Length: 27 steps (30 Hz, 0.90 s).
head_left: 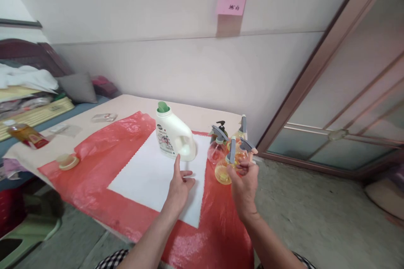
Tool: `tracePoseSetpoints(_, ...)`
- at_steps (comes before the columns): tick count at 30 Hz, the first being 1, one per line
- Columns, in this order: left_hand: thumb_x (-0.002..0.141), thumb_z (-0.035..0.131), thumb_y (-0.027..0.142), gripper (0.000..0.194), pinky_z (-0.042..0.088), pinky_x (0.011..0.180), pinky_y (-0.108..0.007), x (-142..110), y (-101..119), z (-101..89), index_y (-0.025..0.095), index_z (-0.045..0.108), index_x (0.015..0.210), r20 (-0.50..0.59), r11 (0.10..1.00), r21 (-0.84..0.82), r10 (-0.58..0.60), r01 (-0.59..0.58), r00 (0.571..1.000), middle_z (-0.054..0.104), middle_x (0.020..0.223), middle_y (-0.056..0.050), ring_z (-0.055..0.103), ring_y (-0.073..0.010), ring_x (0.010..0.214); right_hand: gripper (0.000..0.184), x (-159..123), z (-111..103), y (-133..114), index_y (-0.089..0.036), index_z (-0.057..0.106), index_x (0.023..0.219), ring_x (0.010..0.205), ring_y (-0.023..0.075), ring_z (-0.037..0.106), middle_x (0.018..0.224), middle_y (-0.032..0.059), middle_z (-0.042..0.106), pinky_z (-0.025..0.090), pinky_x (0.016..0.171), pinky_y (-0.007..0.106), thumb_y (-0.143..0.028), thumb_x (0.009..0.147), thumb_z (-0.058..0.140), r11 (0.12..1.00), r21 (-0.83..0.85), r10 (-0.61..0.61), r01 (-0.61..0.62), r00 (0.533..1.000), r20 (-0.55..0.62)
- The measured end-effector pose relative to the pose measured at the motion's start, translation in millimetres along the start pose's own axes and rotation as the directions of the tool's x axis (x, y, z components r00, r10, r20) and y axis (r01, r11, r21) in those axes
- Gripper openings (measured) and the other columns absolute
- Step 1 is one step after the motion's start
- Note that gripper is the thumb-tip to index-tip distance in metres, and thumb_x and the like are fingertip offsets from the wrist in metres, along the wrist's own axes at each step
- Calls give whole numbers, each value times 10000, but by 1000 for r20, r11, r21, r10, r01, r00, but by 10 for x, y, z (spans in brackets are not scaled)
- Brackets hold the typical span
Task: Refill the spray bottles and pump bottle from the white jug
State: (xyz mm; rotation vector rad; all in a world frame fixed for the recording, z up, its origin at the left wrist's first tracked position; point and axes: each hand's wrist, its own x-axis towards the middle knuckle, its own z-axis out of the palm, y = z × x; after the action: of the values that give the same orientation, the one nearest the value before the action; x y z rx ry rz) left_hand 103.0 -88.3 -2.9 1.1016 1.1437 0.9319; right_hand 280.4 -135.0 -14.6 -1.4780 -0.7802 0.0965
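My left hand (180, 185) rests on a white cloth (151, 172), fingers loosely spread, index finger pointing at a white detergent jug (174, 139) with a green cap just beyond it. My right hand (244, 183) is raised at the table's right edge, fingers curled round the neck of an orange spray bottle (241, 155) with a grey trigger. A yellow spray bottle (223, 170) stands right beside it and a pink one (216, 150) behind.
A red plastic sheet (94, 155) covers the table under the cloth. A dark pump bottle (222, 127) and another sprayer (243, 125) stand at the back right. A yellowish lid (67, 161), wrappers and a tipped bottle (23, 134) lie left. Concrete floor and a sliding door are right.
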Motion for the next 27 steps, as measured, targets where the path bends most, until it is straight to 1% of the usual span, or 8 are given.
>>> tracePoseSetpoints(4,700,715,204,954,404,799,-305,-45,7,92,290,227,1516,24,993,113,25,-27,999,631,989,-53,548,-136,684,386,148,109,27,-199,523,1062,923,217,545,1024,68,569,449,819,384,-368,745,665,998,-48,55,-51,994,90)
tracePoseSetpoints(8,718,704,248,841,424,802,-315,-90,-10,141,253,339,1475,107,981,189,19,-39,994,599,1115,-106,584,-170,782,246,156,149,9,-193,595,893,772,207,558,825,31,612,455,732,364,-402,767,626,994,-76,84,-73,985,150)
tracePoseSetpoints(11,672,753,254,795,424,853,-341,-111,-37,165,222,454,1408,162,978,199,29,-62,986,578,1203,-138,586,-245,968,277,76,134,-41,-184,620,901,809,215,579,856,42,643,466,760,356,-421,762,653,996,2,87,-91,961,262)
tracePoseSetpoints(15,551,827,169,833,347,990,-356,-161,-46,235,228,540,1331,208,963,155,184,-218,961,558,1295,-114,469,-313,1220,271,-77,98,-146,-186,643,928,859,216,599,894,40,669,483,807,346,-414,784,672,963,203,47,-178,852,521)
tracePoseSetpoints(19,537,834,174,666,411,832,-336,-209,13,282,227,625,1167,263,956,182,177,-228,949,652,1076,-76,583,-289,974,282,-149,75,-215,-198,659,942,870,225,618,893,34,689,492,809,348,-407,761,717,922,286,48,-259,812,581)
tracePoseSetpoints(24,596,819,234,541,433,776,-314,-119,203,107,218,579,1081,215,973,89,192,-215,958,660,929,-28,599,-217,841,464,-109,104,-148,-244,610,1192,1137,247,570,1172,78,661,437,968,378,-512,816,654,803,390,135,-451,775,617)
tracePoseSetpoints(26,660,796,270,506,444,821,-311,-67,288,6,218,553,1101,186,967,-84,251,-239,950,657,999,-38,604,-206,905,477,-122,139,-137,-224,619,1169,1121,236,585,1180,98,658,437,970,375,-573,846,592,706,360,274,-610,704,656)
tracePoseSetpoints(27,681,790,281,503,446,844,-311,-50,323,-34,219,546,1117,174,954,-166,277,-249,945,651,1039,-44,602,-205,945,487,-142,158,-151,-211,626,1146,1072,232,611,1165,108,664,458,936,369,-596,853,567,626,332,332,-706,626,705)
